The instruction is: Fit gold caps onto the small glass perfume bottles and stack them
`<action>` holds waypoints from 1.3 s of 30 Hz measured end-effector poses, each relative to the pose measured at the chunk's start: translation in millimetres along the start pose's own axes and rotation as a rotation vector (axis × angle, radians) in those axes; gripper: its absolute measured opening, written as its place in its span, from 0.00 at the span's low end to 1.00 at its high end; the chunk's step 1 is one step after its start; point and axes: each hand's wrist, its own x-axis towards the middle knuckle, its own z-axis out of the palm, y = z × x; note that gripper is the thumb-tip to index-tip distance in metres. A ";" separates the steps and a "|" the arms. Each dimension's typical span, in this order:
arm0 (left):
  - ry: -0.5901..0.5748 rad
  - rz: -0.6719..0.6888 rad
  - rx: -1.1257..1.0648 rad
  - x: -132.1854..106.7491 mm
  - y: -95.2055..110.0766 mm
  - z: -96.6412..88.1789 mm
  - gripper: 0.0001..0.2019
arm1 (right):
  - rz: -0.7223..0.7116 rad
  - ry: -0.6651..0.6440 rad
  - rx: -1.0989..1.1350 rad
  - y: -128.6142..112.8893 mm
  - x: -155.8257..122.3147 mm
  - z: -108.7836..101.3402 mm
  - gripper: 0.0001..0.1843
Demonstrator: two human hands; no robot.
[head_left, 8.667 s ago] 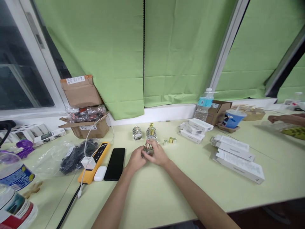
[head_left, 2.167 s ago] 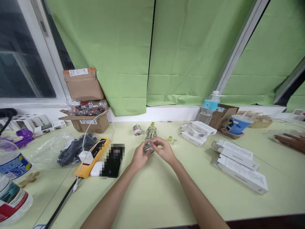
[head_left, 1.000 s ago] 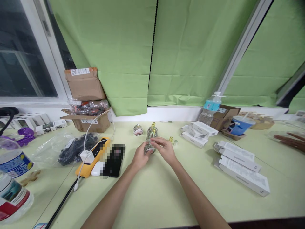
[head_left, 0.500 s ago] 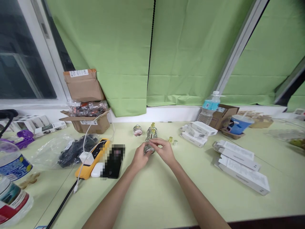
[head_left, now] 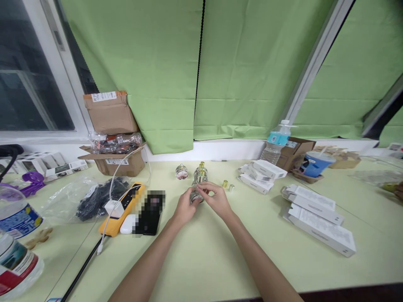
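Observation:
Near the middle of the table, my left hand is closed around the side of a small clear glass bottle. The fingers of my right hand are pinched at the top of that bottle; whether a small part sits between them is hidden. Right behind the held bottle stand similar glass bottles with gold tops. Another round glass bottle, with a pinkish label, stands apart to the left. To the right of my right hand are a gold cap and a silver cap.
At left lie a black phone, a yellow power strip with cables, and an open carton of plastic-wrapped items. At right are white boxes, more white boxes, a water bottle and a blue cup.

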 end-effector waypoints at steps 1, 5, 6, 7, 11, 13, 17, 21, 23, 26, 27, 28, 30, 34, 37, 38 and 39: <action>-0.004 0.000 -0.003 0.0 0.4 0.1 0.18 | -0.009 -0.010 -0.012 -0.8 0.1 -0.6 0.12; -0.016 -0.007 -0.009 0.0 1.3 0.3 0.17 | -0.037 -0.050 -0.055 -3.2 0.1 -3.3 0.13; -0.019 -0.008 -0.012 0.0 1.4 0.2 0.17 | -0.045 -0.057 -0.062 -3.7 0.0 -3.8 0.13; -0.023 -0.008 -0.014 0.0 1.4 0.2 0.17 | -0.051 -0.063 -0.067 -4.3 -0.2 -4.2 0.13; -0.021 -0.010 -0.001 -0.2 0.3 -0.4 0.18 | -0.065 -0.075 -0.060 -6.9 -0.1 -6.0 0.15; -0.009 -0.022 0.026 -0.2 -1.1 -0.6 0.18 | -0.064 -0.033 -0.045 -6.6 1.4 -9.2 0.16; 0.018 -0.075 0.088 0.5 -5.5 -0.3 0.18 | 0.022 0.240 -0.097 5.2 6.0 -26.5 0.19; 0.018 -0.092 0.087 1.1 -8.2 0.6 0.19 | 0.248 0.331 -0.477 28.0 5.9 -49.7 0.18; 0.017 -0.084 0.086 1.2 -8.6 0.8 0.19 | 0.364 0.237 -0.643 38.7 3.6 -55.7 0.17; 0.014 -0.079 0.089 1.4 -9.0 0.3 0.19 | 0.447 0.071 -0.735 51.1 -0.6 -55.2 0.17; 0.011 -0.077 0.087 1.4 -9.2 -0.1 0.19 | 0.453 0.012 -0.734 54.2 -1.6 -53.6 0.16; 0.007 -0.075 0.084 1.5 -9.5 -0.6 0.19 | 0.456 -0.039 -0.728 56.8 -2.4 -52.0 0.14; 0.003 -0.069 0.078 1.5 -10.0 -1.4 0.19 | 0.458 -0.086 -0.719 59.8 -2.7 -49.6 0.11; 0.006 -0.061 0.065 1.5 -10.4 -1.8 0.19 | 0.396 0.057 -0.626 51.4 1.7 -49.7 0.11; 0.017 -0.071 0.059 1.8 -9.7 -0.9 0.20 | 0.171 0.173 -0.394 30.5 6.7 -47.3 0.13; 0.020 -0.074 0.063 1.9 -9.2 -0.6 0.20 | 0.070 0.189 -0.319 21.9 7.6 -44.4 0.14; 0.022 -0.074 0.069 2.0 -8.5 -0.4 0.20 | -0.013 0.192 -0.259 13.4 8.0 -40.3 0.15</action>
